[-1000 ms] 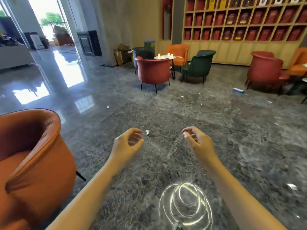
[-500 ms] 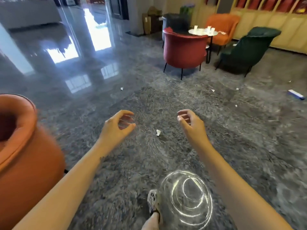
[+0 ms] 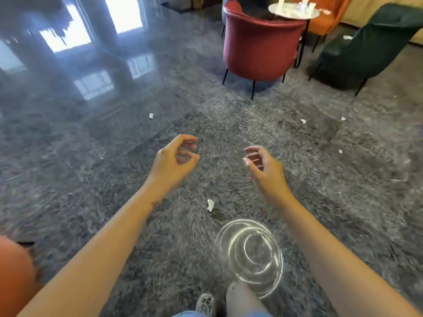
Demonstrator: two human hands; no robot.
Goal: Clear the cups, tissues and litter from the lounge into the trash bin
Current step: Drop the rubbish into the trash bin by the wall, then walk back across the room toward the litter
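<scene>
Tissue scrap [image 3: 210, 205] almost at the feet, both hands empty

One second ago this crumpled white scrap lay ahead, near the fingertips. Now it lies on the grey floor [image 3: 114, 179] closer to the person, between the two forearms and a little beyond the shoe [image 3: 206, 304]. The person has walked up to it and the head has tilted down. I judge that the next step is to bend and pick it up, because the hands are well above it.

The left hand [image 3: 175, 157] and the right hand [image 3: 263, 167] hang over the floor, apart from each other. Their fingers are loosely curled and they hold nothing (neither one touches the scrap).

More litter waits: one white piece [image 3: 151, 115] further ahead on the left, and small pieces [image 3: 303, 121] on the right side. Beyond them stands a red armchair [image 3: 261, 44], and behind it a round table [image 3: 293, 18] that carries cups [image 3: 281, 3]. A green armchair [image 3: 366, 49] is to the right, and an orange armchair [image 3: 13, 271], blurred, is at the lower left edge. A bright ring-shaped reflection [image 3: 249, 255] lies on the floor just beside the scrap. Nothing stands between the hands and the scrap. The trash bin is not in view, so the way to it cannot be judged.
</scene>
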